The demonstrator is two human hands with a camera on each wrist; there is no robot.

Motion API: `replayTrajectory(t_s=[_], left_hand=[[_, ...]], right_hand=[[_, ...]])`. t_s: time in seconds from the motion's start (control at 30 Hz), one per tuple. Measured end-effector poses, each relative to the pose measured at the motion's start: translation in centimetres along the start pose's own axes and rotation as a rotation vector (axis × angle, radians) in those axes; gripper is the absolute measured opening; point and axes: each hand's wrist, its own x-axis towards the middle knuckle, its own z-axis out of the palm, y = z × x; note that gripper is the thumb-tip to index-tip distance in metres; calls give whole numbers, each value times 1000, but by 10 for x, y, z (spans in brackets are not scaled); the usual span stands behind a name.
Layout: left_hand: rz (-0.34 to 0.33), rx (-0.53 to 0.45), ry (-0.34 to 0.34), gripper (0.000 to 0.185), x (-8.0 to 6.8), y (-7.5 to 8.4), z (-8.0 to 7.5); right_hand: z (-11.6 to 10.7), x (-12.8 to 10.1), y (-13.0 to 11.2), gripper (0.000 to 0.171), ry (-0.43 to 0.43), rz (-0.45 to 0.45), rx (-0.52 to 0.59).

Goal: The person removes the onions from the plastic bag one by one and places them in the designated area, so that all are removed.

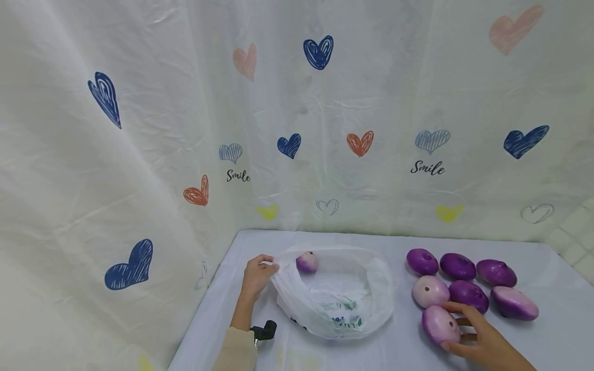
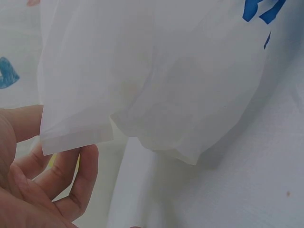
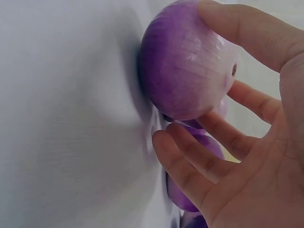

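A cream long sleeve (image 1: pixel 238 350) is worn on the left arm, with a small black device (image 1: pixel 264 330) seen beside its cuff; both hands are bare, without rings

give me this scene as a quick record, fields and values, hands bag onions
left hand: pinches the rim of the plastic bag, holding it open
right hand: grips the nearest onion on the table
in bag: one onion
loose onions: seven in a cluster, counting the gripped one
backdrop: white sheet with hearts
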Motion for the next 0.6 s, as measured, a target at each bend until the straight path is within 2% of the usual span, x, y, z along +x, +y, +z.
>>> replayTrajectory(t_s=[0.17,0.33,0.43,0.5,0.6], left_hand=[[7,1,0,24,0,0,0],[5,-1,0,24,-1,0,0],[7,1,-1,24,-1,0,0],[2,-5,0,24,-1,1,0],[7,-6,3,23,-2,2,0]], right_hand=[[-2,-3,1,67,70,-130,-34],[-8,-4,-5,63,110,-145,-99],[-10,-2,-12,59,165,-197,-108],[-10,0,-18,57,218,-268,-103],[-9,5,-28,55,263,-311,-105]])
